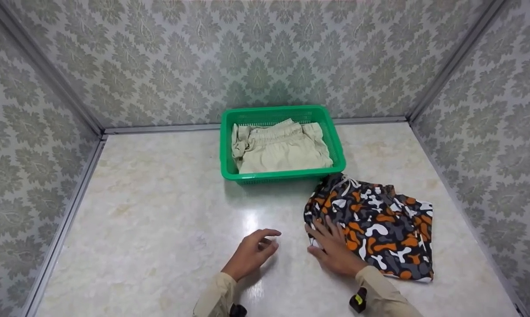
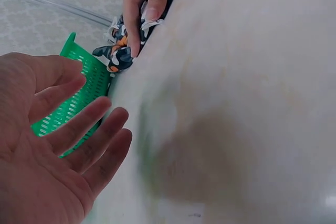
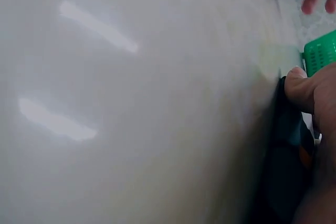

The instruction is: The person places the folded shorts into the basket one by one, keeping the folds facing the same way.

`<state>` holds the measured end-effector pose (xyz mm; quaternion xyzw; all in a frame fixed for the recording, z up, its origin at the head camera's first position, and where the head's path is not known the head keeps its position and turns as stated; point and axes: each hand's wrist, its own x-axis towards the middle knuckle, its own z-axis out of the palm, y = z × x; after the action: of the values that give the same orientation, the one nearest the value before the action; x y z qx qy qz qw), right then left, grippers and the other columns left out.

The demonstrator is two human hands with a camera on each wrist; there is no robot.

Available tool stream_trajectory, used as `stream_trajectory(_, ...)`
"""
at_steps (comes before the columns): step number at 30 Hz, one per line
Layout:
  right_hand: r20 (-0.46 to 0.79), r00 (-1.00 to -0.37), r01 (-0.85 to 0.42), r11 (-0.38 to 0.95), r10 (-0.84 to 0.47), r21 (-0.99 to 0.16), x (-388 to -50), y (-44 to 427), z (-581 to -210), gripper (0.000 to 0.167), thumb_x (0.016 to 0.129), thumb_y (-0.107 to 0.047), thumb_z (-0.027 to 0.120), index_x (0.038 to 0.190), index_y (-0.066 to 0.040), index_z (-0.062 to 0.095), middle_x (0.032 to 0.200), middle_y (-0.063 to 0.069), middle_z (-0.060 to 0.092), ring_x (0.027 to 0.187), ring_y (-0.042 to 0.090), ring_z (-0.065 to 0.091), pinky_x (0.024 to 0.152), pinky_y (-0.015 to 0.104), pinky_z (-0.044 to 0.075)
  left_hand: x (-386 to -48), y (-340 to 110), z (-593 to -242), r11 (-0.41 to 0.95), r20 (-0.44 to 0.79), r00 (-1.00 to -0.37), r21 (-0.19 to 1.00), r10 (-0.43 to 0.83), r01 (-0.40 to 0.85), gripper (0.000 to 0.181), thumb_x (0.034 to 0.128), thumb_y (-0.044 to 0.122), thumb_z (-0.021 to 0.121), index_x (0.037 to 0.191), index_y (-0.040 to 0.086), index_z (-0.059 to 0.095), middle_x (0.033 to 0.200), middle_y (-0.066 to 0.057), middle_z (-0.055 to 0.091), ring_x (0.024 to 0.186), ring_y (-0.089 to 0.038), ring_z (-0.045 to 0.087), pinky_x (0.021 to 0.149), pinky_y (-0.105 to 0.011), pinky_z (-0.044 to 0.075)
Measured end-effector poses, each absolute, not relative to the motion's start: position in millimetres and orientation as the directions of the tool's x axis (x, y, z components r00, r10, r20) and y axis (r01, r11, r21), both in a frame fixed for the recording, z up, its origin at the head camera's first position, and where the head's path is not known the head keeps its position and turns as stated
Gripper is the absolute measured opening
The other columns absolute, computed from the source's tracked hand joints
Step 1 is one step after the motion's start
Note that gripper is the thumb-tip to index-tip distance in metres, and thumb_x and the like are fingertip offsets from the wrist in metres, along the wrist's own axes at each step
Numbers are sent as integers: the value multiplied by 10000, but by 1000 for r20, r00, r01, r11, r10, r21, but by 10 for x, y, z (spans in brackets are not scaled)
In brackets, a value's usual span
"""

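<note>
A pair of patterned shorts (image 1: 381,233) in black, grey, orange and white lies on the table at the right, its white drawstring (image 1: 349,185) near the basket. My right hand (image 1: 335,251) rests on the left edge of these shorts, fingers spread over the cloth and thumb beside the edge. In the head view, my left hand (image 1: 252,253) is over the table left of the shorts, fingers loosely bent and holding nothing. The left wrist view shows that hand (image 2: 58,129) with its palm bare. Part of the shorts is hidden under my right hand.
A green plastic basket (image 1: 282,175) stands against the back wall, with beige elastic-waist garments (image 1: 287,152) inside. The waist of the patterned shorts reaches its front right corner. Patterned walls (image 1: 256,57) border the pale, glossy table (image 1: 159,220) at the back and both sides.
</note>
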<state>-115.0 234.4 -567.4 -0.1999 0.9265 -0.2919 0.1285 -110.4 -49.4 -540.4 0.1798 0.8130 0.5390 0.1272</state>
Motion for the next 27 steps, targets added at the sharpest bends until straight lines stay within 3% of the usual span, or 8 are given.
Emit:
stream_trajectory(5,-124,-863,-333,735,-490,-590,-1074,2238,-5669,590,1073,-421,463,1591,-157,357,1664,159,188,1518,461,-45,1156,654,-66,-1118,-460,-5414,348,-43,-913,931,406,111,440,1008,185,642,1425,83,547,1406,-137,553,1232,-367,567,1011,-539,464)
stream_trajectory(12,-135,-828,-365,705,-545,-607,-986,2081,-5682,589,1073,-439,451,1593,-179,355,1672,126,173,1522,444,-50,1148,674,-75,-1129,-413,-5422,362,-97,-911,930,401,61,615,996,239,668,1534,115,398,1532,-199,439,1330,-420,494,1059,-592,414)
stream_trajectory(19,-116,-798,-414,678,-592,-607,-927,1909,-5684,584,1068,-435,469,1593,-202,357,1678,91,169,1526,433,-25,1159,666,-72,-1152,-388,-5422,342,-100,-924,939,369,35,715,972,259,692,1565,114,320,1491,-262,453,1292,-409,517,1027,-562,447)
stream_trajectory(27,-109,-745,-489,650,-658,-581,-872,1701,-5695,597,1067,-419,477,1600,-190,336,1666,98,217,1525,439,3,1167,663,-38,-1155,-366,-5397,278,-171,-956,955,237,-102,803,923,246,754,1562,96,292,1481,-305,443,1262,-418,541,1007,-564,461)
